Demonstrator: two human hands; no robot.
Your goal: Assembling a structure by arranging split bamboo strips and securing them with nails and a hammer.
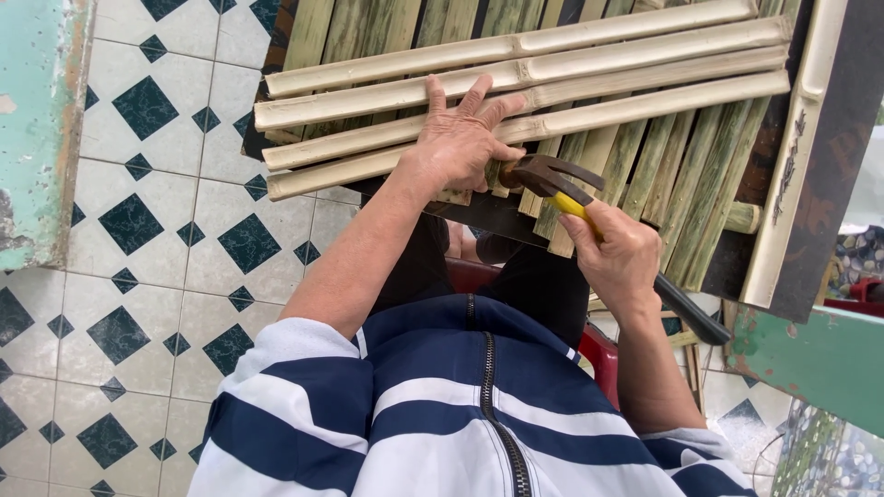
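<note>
My left hand lies flat on a panel of split bamboo slats, fingers spread over the pale crosswise strips, thumb near the panel's near edge. My right hand grips a claw hammer by its yellow and black handle. The rusty hammer head sits right beside my left thumb at the panel's edge. Greenish slats run lengthwise under several pale cross strips. Whether a nail stands under the hammer head I cannot tell.
The panel rests over my lap; I sit on a red stool. White floor tiles with dark diamonds spread to the left. A worn turquoise wall stands far left, a green painted board at right.
</note>
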